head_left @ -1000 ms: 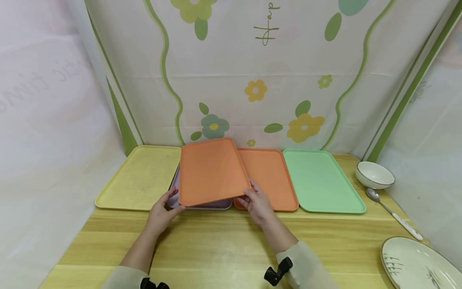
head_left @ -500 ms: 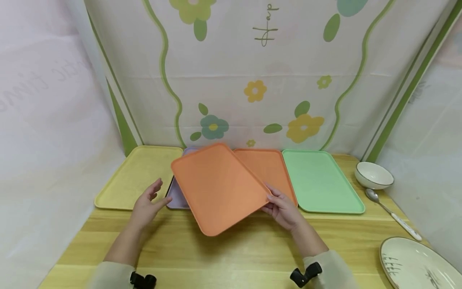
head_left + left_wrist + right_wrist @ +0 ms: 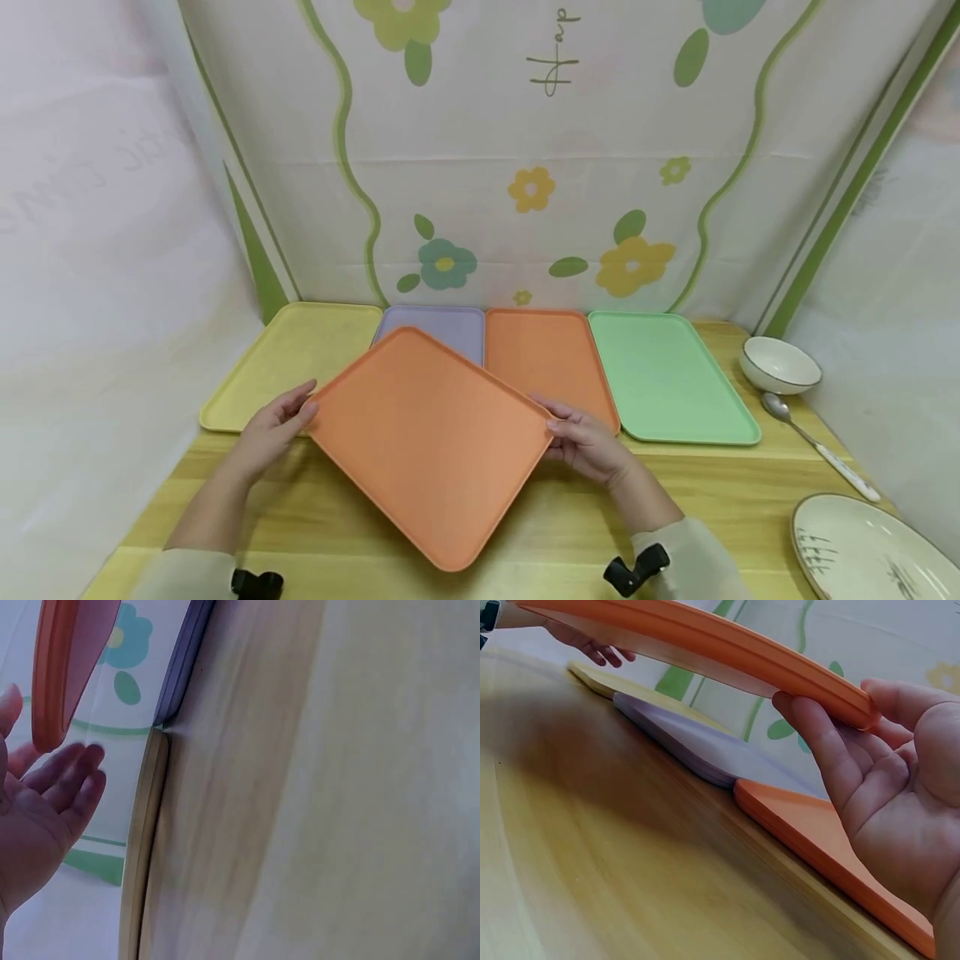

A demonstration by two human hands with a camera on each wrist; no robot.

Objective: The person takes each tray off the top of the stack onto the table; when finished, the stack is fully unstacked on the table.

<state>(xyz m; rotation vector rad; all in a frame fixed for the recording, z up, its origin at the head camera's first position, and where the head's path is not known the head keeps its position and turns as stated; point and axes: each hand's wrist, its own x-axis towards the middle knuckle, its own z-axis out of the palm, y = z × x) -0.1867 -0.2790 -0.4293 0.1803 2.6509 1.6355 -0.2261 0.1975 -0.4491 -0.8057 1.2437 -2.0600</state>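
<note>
An orange tray [image 3: 431, 446] is held above the table, turned so that one corner points toward me. My right hand [image 3: 588, 442] pinches its right corner, thumb on top and fingers beneath, as the right wrist view shows. At the left corner, my left hand [image 3: 273, 429] has its thumb above and loosely spread fingers below. In the left wrist view the left hand's fingers [image 3: 75, 780] are not closed on the corner. Behind lie a yellow tray [image 3: 300, 350], a partly covered purple tray [image 3: 442, 325], another orange tray [image 3: 547, 358] and a green tray [image 3: 667, 375].
On the right side of the wooden table [image 3: 660, 483] stand a white bowl [image 3: 780, 365], a spoon [image 3: 817, 446] with a white handle, and an oval plate [image 3: 877, 550]. A flower-printed cloth [image 3: 480, 125] rises right behind the row of trays.
The upper orange tray has come off the purple tray toward me and turned. My left hand let go of it, moved left, and now is at its left corner. The right hand kept its grip.
</note>
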